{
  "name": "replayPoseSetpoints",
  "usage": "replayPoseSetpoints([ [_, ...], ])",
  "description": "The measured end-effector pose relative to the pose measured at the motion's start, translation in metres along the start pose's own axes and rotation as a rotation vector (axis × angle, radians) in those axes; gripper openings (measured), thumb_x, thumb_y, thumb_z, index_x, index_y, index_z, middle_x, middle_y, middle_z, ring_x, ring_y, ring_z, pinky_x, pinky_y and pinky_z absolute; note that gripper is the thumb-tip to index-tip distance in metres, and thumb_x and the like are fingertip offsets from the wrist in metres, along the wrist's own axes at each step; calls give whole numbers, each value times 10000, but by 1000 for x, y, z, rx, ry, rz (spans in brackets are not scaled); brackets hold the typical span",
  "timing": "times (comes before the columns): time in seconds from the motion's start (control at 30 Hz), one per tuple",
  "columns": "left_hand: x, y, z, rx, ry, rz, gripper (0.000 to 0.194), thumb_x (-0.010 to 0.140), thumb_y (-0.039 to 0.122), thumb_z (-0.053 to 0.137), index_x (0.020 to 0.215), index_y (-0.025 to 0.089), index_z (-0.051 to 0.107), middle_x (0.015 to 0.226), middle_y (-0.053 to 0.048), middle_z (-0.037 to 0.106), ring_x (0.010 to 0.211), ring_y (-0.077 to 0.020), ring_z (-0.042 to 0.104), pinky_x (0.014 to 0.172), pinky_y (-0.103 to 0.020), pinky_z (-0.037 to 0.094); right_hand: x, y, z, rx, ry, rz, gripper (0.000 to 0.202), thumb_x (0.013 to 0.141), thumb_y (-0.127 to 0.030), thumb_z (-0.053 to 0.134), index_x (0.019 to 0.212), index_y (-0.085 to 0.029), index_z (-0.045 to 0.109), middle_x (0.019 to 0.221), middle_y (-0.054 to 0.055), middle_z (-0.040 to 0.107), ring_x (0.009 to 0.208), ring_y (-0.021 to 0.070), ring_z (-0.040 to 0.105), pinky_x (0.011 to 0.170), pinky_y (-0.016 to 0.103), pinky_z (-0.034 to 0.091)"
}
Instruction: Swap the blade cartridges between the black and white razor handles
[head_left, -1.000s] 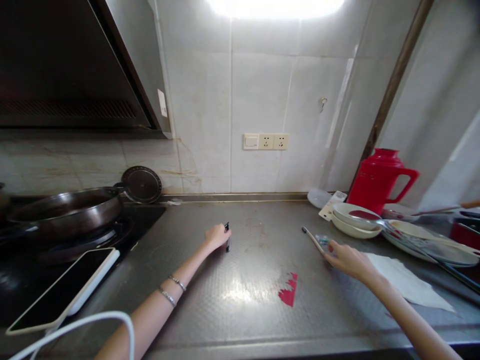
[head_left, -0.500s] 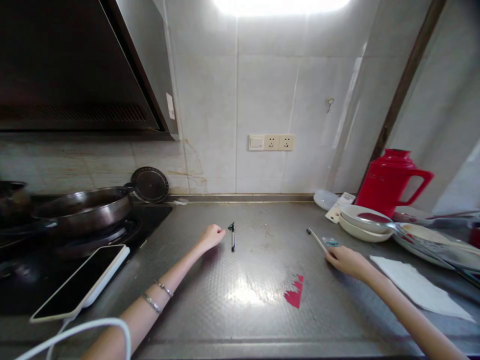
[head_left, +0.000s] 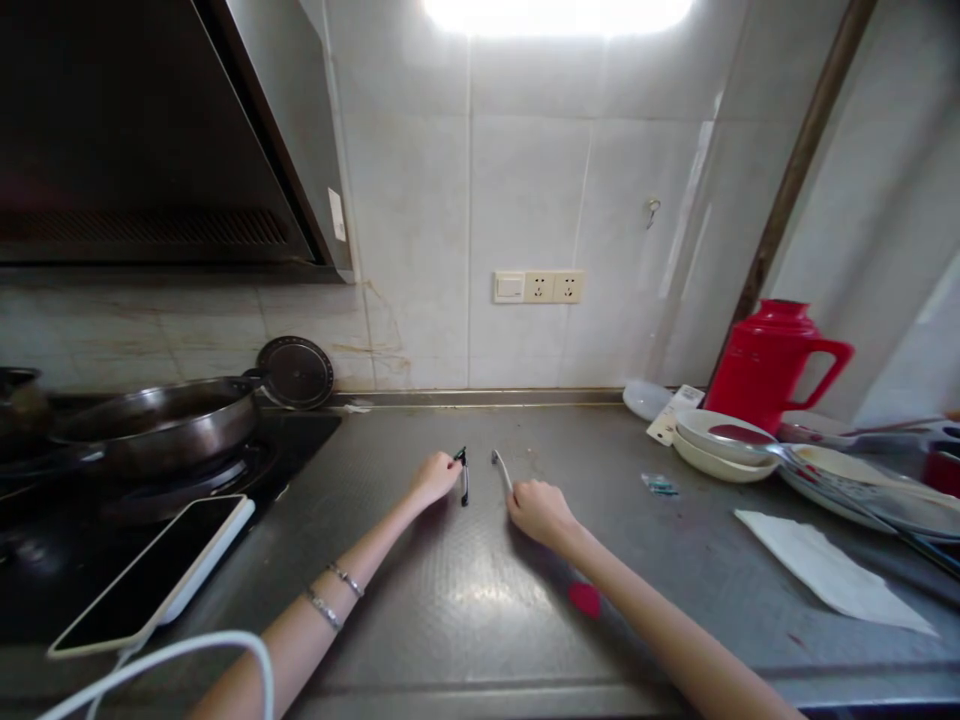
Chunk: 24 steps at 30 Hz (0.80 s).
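Observation:
My left hand is closed, its fingertips pinching the upper end of a small razor-like tool with a dark crosswise head and a pale, black-ended handle. That tool lies or hangs low over the steel counter; which one I cannot tell. Just to its right, my right hand is wrapped round a slim white stick with a dark far end, which points away from me toward the wall. The stick's near end is hidden in my fingers. A piece of red sheet lies partly behind my right forearm.
Left are a phone with a white cable, and a pan on the hob. To the right are a small clear packet, a white napkin, stacked bowls and a red thermos.
My right hand has swept left across the counter with the white stick, away from the clear packet. My left hand has shifted slightly right, onto the razor-like tool's upper end.

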<state>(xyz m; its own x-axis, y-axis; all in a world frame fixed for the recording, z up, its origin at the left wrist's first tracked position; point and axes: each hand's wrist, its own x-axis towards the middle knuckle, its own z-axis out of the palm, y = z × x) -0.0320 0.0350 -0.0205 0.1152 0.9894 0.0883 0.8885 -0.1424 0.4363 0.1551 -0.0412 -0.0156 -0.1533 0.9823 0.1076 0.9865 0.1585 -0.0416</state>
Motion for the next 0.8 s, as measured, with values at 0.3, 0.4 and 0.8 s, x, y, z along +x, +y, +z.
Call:
replayPoseSetpoints([
  [0.3, 4, -3, 5, 9, 7, 31, 319, 772, 277, 421, 647, 139, 680, 663, -77, 676, 605, -152, 587, 527, -219, 337, 8, -16, 12, -20, 5, -38, 374, 843, -268, 372, 877, -105, 706, 896, 194, 692, 840, 276, 662, 699, 329, 475],
  [0.4, 5, -2, 5, 9, 10, 32, 315, 775, 275, 425, 644, 139, 677, 665, -81, 677, 595, -152, 586, 521, -221, 336, 9, -15, 11, -20, -17, -26, 364, 831, -281, 391, 873, -108, 708, 893, 190, 693, 840, 270, 661, 698, 318, 470],
  [0.8, 3, 28, 12, 111, 11, 104, 300, 774, 307, 443, 663, 154, 676, 730, -93, 686, 688, -187, 619, 552, -237, 365, 6, 57, -8, 55, 87, -1, 260, 809, -272, 412, 839, -164, 647, 820, 96, 677, 774, 214, 632, 646, 275, 417],
])
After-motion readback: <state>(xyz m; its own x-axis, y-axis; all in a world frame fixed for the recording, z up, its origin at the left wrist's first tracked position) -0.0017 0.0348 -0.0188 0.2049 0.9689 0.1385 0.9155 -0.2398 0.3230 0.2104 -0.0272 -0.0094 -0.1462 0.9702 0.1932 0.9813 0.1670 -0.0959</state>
